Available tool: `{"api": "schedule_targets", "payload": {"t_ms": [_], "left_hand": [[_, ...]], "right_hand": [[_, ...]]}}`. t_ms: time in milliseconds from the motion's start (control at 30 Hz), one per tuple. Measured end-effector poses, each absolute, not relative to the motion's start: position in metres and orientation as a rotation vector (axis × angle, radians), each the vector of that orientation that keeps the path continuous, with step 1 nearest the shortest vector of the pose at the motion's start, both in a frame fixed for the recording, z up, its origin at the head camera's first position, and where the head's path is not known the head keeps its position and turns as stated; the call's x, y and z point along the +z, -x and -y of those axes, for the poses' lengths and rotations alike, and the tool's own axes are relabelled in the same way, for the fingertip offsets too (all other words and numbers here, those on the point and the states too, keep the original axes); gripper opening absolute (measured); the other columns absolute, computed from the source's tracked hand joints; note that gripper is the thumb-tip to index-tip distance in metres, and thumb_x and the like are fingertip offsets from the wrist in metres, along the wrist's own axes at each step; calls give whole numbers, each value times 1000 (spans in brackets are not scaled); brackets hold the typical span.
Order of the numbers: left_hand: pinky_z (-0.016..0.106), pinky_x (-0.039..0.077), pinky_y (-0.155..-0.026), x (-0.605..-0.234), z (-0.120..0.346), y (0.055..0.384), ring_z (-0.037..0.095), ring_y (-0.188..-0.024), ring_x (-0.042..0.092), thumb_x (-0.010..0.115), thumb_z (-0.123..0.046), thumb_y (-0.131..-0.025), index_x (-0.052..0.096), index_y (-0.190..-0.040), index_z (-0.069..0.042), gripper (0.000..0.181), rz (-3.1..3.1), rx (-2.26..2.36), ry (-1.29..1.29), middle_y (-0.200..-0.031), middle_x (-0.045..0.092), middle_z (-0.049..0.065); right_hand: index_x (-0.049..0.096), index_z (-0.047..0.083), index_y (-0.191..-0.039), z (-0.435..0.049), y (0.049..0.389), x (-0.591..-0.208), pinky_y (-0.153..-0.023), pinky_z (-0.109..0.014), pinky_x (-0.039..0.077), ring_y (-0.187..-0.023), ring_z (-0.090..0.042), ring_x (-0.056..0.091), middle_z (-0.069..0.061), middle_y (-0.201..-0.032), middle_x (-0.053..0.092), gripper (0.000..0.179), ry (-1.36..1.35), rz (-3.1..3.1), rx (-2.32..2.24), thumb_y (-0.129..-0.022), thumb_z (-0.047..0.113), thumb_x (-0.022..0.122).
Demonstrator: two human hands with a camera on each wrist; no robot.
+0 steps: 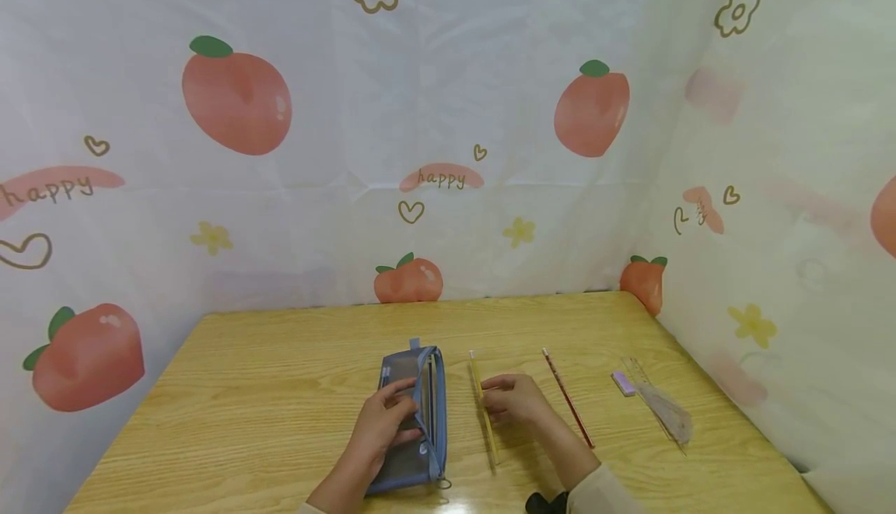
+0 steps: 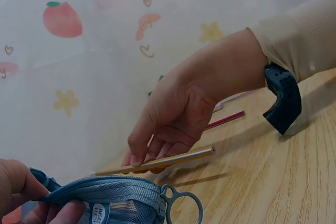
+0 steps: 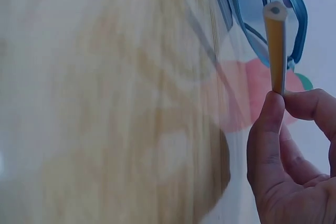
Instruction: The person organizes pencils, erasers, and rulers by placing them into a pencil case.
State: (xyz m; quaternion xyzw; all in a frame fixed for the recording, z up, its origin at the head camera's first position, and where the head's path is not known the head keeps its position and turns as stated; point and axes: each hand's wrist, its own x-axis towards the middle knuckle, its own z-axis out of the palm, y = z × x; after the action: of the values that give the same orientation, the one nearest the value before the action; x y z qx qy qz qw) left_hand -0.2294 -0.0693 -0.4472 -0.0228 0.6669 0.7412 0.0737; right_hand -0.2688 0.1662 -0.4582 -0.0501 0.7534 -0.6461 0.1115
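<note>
Head view: the right hand (image 1: pixel 516 399) is pinching a thin yellow pencil (image 1: pixel 492 444) beside the blue mesh pouch (image 1: pixel 402 469) the left hand (image 1: pixel 380 424) is gripping; a red pencil (image 1: pixel 568 399) is lying nearby.

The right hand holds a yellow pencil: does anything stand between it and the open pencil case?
Nothing visible does: in the head view, only tabletop shows between the yellow pencil and the pencil case. The left hand grips the opening's left edge, away from the pencil's side.
</note>
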Motion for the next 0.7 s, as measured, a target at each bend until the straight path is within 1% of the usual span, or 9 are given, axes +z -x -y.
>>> {"api": "schedule_targets", "payload": {"t_ms": [233, 300, 500, 700], "left_hand": [[36, 56, -64, -448, 69, 229, 20, -84, 58, 51, -5, -81, 42, -129, 3, 50, -2024, 2205, 51, -106, 57, 17], [36, 56, -63, -449, 69, 229, 20, -84, 58, 51, -6, -81, 42, -129, 3, 50, -2022, 2201, 56, -105, 57, 17], [37, 56, -63, -449, 69, 230, 20, -85, 58, 51, -5, -80, 42, -130, 3, 51, -2019, 2202, 49, -108, 56, 18], [36, 56, -63, -449, 69, 230, 20, -85, 57, 51, -5, -80, 42, -130, 3, 51, -2019, 2203, 51, -108, 56, 18]], "right_hand": [[55, -14, -109, -157, 266, -462, -59, -35, 55, -65, -18, 60, -14, -82, 64, 35, 185, -2169, -1935, -79, 3, 61], [55, -14, -109, -155, 266, -462, -59, -35, 55, -65, -18, 60, -12, -82, 64, 35, 187, -2162, -1936, -79, 3, 61], [54, -15, -108, -147, 262, -462, -58, -34, 55, -64, -17, 60, -13, -81, 64, 36, 195, -2125, -1952, -77, 1, 61], [53, -14, -109, -142, 259, -462, -59, -31, 55, -65, -16, 60, -13, -82, 64, 36, 194, -2087, -1966, -77, 0, 61]]}}
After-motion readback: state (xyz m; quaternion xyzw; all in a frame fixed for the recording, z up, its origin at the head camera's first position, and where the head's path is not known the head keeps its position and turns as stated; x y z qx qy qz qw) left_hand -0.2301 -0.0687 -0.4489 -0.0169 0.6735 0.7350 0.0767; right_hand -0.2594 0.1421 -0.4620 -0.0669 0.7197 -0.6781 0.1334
